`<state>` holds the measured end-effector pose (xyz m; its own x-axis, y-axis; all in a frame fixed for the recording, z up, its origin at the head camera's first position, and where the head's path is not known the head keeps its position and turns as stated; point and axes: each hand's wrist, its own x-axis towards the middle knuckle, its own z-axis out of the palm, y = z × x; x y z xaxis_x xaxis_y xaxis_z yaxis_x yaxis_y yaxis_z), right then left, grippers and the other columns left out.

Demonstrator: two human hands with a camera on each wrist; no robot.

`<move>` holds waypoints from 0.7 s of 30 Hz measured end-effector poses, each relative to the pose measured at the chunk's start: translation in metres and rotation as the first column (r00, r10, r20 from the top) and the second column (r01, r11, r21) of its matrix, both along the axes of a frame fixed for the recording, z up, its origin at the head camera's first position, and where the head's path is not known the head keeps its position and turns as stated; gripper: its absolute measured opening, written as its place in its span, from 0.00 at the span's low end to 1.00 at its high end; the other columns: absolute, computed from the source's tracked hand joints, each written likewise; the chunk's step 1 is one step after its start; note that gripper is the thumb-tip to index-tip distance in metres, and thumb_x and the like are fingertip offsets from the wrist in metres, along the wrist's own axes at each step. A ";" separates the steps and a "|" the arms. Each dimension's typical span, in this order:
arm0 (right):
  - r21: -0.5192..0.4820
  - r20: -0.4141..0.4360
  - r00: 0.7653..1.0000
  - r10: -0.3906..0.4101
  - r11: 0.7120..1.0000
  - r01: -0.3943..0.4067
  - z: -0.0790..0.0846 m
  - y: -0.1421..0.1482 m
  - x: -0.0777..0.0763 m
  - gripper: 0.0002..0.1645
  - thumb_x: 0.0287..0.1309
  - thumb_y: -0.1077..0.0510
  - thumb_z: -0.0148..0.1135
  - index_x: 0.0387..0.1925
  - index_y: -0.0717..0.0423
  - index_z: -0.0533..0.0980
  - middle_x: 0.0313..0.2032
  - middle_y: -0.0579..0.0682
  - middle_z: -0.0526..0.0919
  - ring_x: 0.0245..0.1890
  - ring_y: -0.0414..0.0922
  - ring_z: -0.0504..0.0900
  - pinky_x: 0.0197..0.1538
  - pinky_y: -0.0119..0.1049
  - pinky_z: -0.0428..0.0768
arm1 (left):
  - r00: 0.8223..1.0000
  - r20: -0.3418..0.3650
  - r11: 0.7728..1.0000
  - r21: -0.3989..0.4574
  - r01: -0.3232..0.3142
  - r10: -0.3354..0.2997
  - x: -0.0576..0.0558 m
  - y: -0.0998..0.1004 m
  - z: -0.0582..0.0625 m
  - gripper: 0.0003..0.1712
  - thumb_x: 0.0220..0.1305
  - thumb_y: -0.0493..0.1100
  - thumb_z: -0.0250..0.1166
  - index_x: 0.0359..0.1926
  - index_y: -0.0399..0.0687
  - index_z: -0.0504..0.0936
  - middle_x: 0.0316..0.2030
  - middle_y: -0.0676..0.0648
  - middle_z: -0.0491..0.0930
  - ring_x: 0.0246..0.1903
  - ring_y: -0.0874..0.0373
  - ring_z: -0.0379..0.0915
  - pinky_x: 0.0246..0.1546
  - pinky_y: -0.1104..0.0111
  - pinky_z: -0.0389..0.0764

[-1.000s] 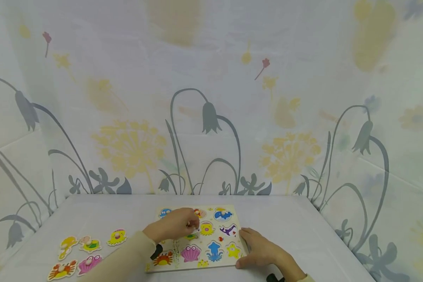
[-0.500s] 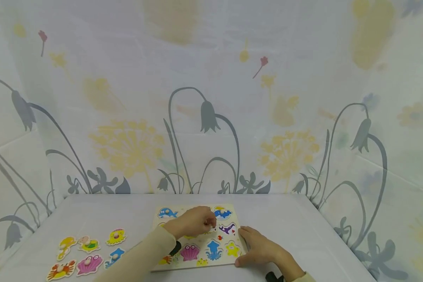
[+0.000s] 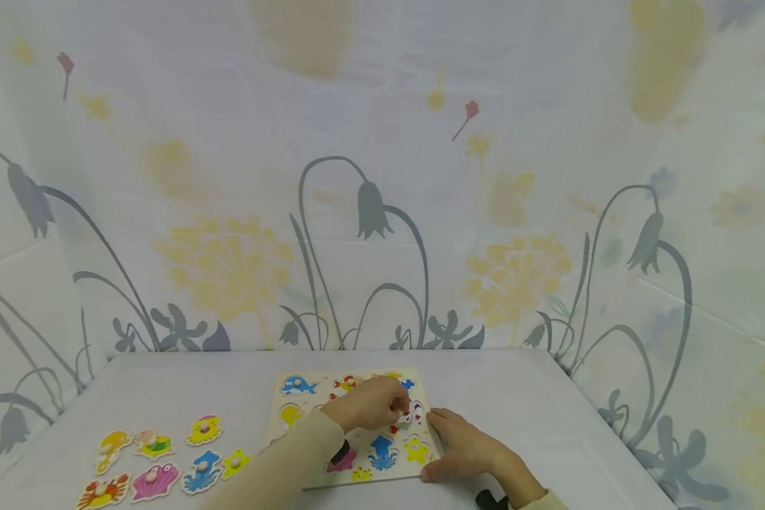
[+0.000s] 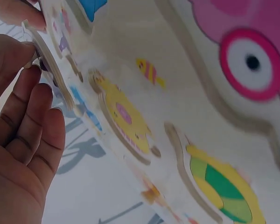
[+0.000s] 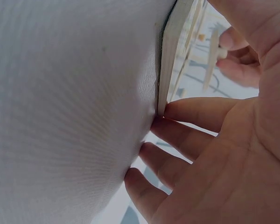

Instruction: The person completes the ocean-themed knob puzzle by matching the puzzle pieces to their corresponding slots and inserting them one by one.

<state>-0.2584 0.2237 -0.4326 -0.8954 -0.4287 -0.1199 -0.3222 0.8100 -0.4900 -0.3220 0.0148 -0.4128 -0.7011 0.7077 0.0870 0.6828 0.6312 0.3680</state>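
Observation:
My left hand (image 3: 375, 404) is over the right part of a wooden puzzle board (image 3: 392, 473), close to the purple-and-white whale picture. Thumb and fingertips pinch the small knob of a thin puzzle piece (image 4: 55, 70), seen nearly edge-on in the left wrist view, so its picture is mostly hidden. My right hand (image 3: 462, 446) rests at the board's right side, fingers extended. In the right wrist view its fingertips touch the board's edge (image 5: 165, 79) and the white cloth. A blue squid slot (image 3: 382, 453) and a yellow star slot (image 3: 416, 449) show on the board.
Loose knobbed pieces lie left of the board: a seahorse (image 3: 111, 450), turtle (image 3: 155, 445), yellow octopus (image 3: 205, 429), crab (image 3: 104, 491), pink shell (image 3: 156, 482), blue squid (image 3: 202, 471) and star (image 3: 234, 464). A blue whale piece (image 3: 299, 384) sits in the back row.
My left hand has moved right across the board, from the middle to the purple whale picture. Its forearm has uncovered the loose squid and star. The right hand stays at the edge.

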 end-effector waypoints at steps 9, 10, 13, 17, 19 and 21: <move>-0.015 0.027 1.000 -0.003 1.000 0.003 -0.003 0.001 -0.003 0.60 0.38 0.36 0.74 0.66 0.67 0.62 0.67 0.64 0.60 0.68 0.63 0.55 0.64 0.61 0.56 | 0.994 0.065 0.996 -0.013 -0.084 0.085 -0.003 0.013 -0.010 0.08 0.55 0.35 0.66 0.33 0.55 0.84 0.27 0.61 0.73 0.28 0.66 0.67 0.32 0.74 0.70; -0.012 0.021 1.000 -0.001 1.000 0.001 -0.004 0.001 -0.003 0.60 0.38 0.36 0.74 0.66 0.67 0.62 0.67 0.64 0.60 0.68 0.63 0.55 0.64 0.61 0.56 | 0.994 0.062 0.996 -0.015 -0.086 0.087 -0.004 0.014 -0.011 0.08 0.55 0.36 0.66 0.33 0.55 0.83 0.27 0.60 0.72 0.29 0.66 0.67 0.32 0.74 0.70; -0.001 0.002 1.000 0.006 1.000 -0.006 -0.004 0.002 -0.003 0.61 0.38 0.36 0.74 0.65 0.68 0.62 0.67 0.64 0.61 0.68 0.63 0.56 0.64 0.61 0.57 | 0.995 0.047 0.996 -0.022 -0.082 0.083 -0.007 0.016 -0.013 0.07 0.55 0.37 0.66 0.33 0.56 0.83 0.27 0.60 0.71 0.29 0.66 0.66 0.32 0.74 0.70; 0.000 -0.008 1.000 0.016 1.000 -0.016 -0.005 0.002 -0.003 0.61 0.38 0.35 0.74 0.65 0.68 0.62 0.67 0.64 0.61 0.68 0.63 0.56 0.64 0.61 0.57 | 0.997 0.039 0.997 -0.026 -0.068 0.069 -0.010 0.017 -0.015 0.06 0.56 0.38 0.66 0.32 0.55 0.83 0.27 0.60 0.71 0.29 0.66 0.66 0.33 0.74 0.71; -0.002 -0.010 1.000 0.020 1.000 -0.020 -0.005 0.002 -0.003 0.61 0.38 0.35 0.74 0.65 0.69 0.62 0.67 0.64 0.61 0.68 0.62 0.56 0.64 0.61 0.57 | 0.997 0.041 0.997 -0.027 -0.070 0.071 -0.010 0.018 -0.015 0.05 0.56 0.38 0.66 0.32 0.55 0.83 0.27 0.60 0.71 0.29 0.66 0.67 0.33 0.74 0.71; -0.002 -0.011 1.000 0.020 1.000 -0.020 -0.004 0.002 -0.003 0.61 0.38 0.35 0.74 0.65 0.69 0.62 0.67 0.64 0.60 0.68 0.62 0.56 0.64 0.60 0.57 | 0.996 0.045 0.997 -0.030 -0.077 0.079 -0.010 0.019 -0.015 0.05 0.56 0.39 0.66 0.32 0.56 0.83 0.27 0.60 0.71 0.29 0.66 0.67 0.34 0.74 0.71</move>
